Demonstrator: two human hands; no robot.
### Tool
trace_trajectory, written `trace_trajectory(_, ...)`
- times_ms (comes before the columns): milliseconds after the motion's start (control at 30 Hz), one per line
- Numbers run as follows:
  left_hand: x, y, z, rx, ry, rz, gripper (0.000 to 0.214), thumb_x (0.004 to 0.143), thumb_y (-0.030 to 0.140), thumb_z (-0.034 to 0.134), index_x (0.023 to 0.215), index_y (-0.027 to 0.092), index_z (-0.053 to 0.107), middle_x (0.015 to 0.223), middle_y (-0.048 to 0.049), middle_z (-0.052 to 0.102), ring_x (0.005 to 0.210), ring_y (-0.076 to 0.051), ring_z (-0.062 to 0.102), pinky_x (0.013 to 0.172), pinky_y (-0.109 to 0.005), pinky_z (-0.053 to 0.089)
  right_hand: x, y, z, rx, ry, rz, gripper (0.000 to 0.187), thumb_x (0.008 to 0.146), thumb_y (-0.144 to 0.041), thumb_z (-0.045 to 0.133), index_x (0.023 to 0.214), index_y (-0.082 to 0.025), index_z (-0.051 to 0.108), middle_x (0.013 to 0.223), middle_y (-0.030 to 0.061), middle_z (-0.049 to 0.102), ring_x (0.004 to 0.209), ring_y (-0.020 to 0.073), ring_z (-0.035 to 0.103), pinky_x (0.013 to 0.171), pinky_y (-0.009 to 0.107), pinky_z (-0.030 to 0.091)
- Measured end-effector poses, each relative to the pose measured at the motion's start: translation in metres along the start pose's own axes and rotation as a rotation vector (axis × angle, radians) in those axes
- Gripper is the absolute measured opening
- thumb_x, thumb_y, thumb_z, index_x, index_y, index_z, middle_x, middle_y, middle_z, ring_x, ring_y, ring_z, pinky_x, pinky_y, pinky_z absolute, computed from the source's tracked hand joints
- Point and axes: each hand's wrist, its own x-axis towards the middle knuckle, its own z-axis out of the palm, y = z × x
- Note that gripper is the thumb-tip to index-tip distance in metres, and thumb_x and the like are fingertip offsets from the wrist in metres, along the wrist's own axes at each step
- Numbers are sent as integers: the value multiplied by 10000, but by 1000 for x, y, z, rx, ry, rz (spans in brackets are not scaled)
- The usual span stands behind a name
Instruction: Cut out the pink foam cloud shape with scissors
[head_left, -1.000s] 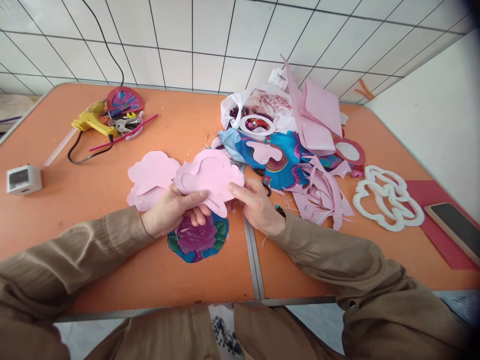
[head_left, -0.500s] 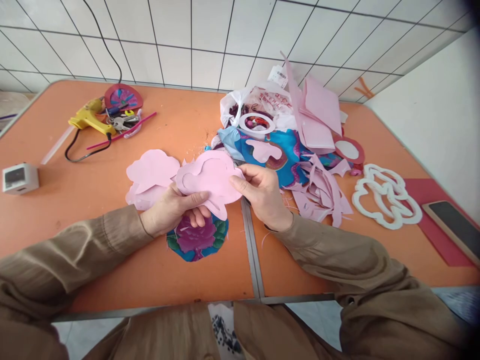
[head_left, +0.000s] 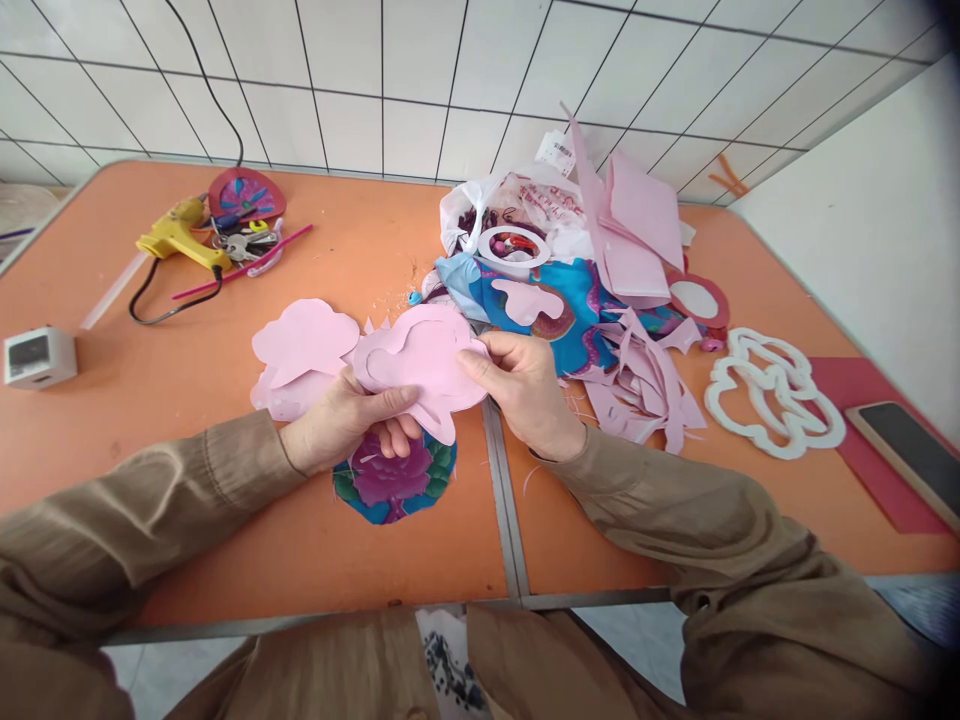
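Observation:
Between my two hands is a pink cloud-shaped cutout (head_left: pixel 431 355), its layers overlapping, held a little above the table. My left hand (head_left: pixel 352 415) pinches its lower left side, thumb on top and fingers beneath. At its right edge, the thumb and fingers of my right hand (head_left: pixel 529 385) close on it. More pink cutouts (head_left: pixel 306 340) with scalloped edges lie just left of it. Below my left fingers rests a round piece of flowered fabric (head_left: pixel 397 480), partly covered by the hand.
A yellow glue gun (head_left: pixel 184 235) and keys (head_left: pixel 247 243) lie at the back left, near a white cube (head_left: pixel 39 357). At the right are pink scraps (head_left: pixel 649 385), blue patterned fabric (head_left: pixel 574 300), a plastic bag (head_left: pixel 540 200), white cloud-shaped frames (head_left: pixel 776 395) and a phone (head_left: pixel 907 450).
The pink cutout has shifted very slightly down and to the right in my hands. Both hands keep their hold; everything else stays put.

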Motion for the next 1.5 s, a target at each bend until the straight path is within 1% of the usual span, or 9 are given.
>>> trace_trajectory(100,1,1,1,-16,9,-12,353,799,433,767,654,113,736,596,-67,722,448,-101,622,449,-177,496,0,0,0,27,-3,12,396,794,-374,681,554,-197,420,570,-49,335,561,92,321,497,253,263)
trace_trajectory(200,1,4,2,-41,25,-32,373,746,455,807,630,109,729,587,-69,719,432,-101,612,448,-186,500,0,-2,0,87,7,1,209,769,-376,704,749,-186,621,663,-10,571,654,145,530,562,266,422)
trace_trajectory(367,1,7,4,-52,30,-41,376,730,456,820,632,103,733,552,-50,693,423,-95,607,428,-173,481,-2,-3,-1,58,13,-69,337,817,-299,662,1121,-152,666,752,28,722,665,175,645,588,305,526)
trace_trajectory(533,0,6,4,-60,32,-44,374,731,452,821,636,101,733,570,-53,706,424,-94,612,435,-170,497,-4,3,-1,-96,91,-229,311,844,-288,651,1114,-142,702,1093,116,767,935,233,724,769,361,597)
trace_trajectory(600,0,6,4,-62,33,-49,379,736,454,817,630,101,728,578,-61,711,428,-94,613,441,-170,501,-4,5,-2,-185,104,-247,342,858,-300,643,1160,-152,700,1132,120,759,956,240,729,793,371,601)
trace_trajectory(800,0,6,3,-65,49,-43,377,739,451,815,628,104,722,565,-51,700,424,-87,604,432,-161,489,-3,4,-6,-435,167,-390,280,878,-289,629,1116,-183,732,975,88,791,662,178,699,587,306,563)
trace_trajectory(1133,1,6,4,-68,17,-48,391,753,468,797,637,102,723,544,-55,688,441,-100,613,402,-161,467,0,4,-12,-634,170,-635,148,904,-243,629,1002,-200,731,839,72,777,632,171,674,558,286,523)
trace_trajectory(1333,2,3,4,-47,16,-24,372,783,427,778,629,93,721,537,-51,681,427,-99,610,397,-163,483,3,4,-14,-574,131,-543,146,901,-242,619,924,-151,730,812,109,762,609,172,667,521,290,507)
trace_trajectory(1500,1,6,4,48,-61,-63,364,809,442,753,660,111,721,550,-42,695,433,-101,625,415,-159,503,9,7,-20,-258,0,-264,316,846,-327,687,1146,-227,697,1010,79,774,813,229,736,642,342,587)
